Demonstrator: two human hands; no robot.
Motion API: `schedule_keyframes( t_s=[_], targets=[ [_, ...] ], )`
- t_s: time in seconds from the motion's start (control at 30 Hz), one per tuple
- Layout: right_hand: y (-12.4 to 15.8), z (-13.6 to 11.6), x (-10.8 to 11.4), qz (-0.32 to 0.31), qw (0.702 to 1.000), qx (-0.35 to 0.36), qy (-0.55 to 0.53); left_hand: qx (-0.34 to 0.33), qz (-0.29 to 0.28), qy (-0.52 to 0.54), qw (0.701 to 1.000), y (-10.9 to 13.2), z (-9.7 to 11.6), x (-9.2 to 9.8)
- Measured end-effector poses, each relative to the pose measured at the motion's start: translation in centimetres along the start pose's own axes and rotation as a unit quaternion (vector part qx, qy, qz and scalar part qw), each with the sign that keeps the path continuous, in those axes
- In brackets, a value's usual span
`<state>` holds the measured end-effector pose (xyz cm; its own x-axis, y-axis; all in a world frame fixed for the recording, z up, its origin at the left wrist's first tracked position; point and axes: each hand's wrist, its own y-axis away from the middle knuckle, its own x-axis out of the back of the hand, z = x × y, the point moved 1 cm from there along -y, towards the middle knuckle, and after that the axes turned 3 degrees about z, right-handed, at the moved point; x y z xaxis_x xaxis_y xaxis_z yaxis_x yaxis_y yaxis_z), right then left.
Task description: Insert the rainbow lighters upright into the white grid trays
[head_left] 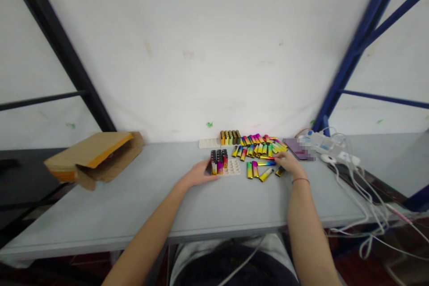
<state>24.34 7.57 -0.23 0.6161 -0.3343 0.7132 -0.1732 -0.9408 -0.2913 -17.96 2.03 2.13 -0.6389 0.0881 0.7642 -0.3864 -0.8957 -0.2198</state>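
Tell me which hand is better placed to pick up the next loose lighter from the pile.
Probably the right hand: it already rests on the pile of loose lighters, fingertips touching one. The left hand is at the near-left edge of the white tray, apparently steadying it, away from the pile.

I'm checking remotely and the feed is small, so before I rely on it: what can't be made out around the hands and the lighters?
Head view only:
- Right hand: its fingers cover the loose lighters beneath; grip unclear.
- Left hand: touches the white tray; whether it grips it is too small to tell.
- Tray slots: filled count unreadable.
- Flat item by the power strip: part is blurred out.
- Cardboard box: contents hidden by its flap.
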Motion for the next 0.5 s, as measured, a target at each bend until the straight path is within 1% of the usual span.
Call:
schedule_keyframes(
  t_s=[0.07, 0.13, 0.33, 0.43, 0.5],
  targets=[
    [-0.13, 0.12, 0.10, -0.011, 0.999, 0.004, -0.050, 0.000, 0.002, 0.003, 1.000, 0.00, 0.02, 0.03],
    [-0.29, 0.20, 0.14, -0.021, 0.997, -0.006, -0.072, 0.004, 0.001, 0.004, 1.000, 0.00, 0.08, 0.06],
    [-0.58, 0.77, -0.23, -0.086, 0.995, -0.029, -0.037, 0.002, -0.001, 0.004, 1.000, 0.01, 0.23, 0.04],
    [-0.41, 0.83, -0.20, -0.069, 0.995, -0.055, -0.048, 0.002, 0.002, 0.007, 1.000, 0.02, 0.28, 0.05],
    [-0.18, 0.48, -0.02, -0.050, 0.993, -0.054, -0.093, 0.002, -0.001, 0.005, 1.000, 0.04, 0.35, 0.08]
  ],
)
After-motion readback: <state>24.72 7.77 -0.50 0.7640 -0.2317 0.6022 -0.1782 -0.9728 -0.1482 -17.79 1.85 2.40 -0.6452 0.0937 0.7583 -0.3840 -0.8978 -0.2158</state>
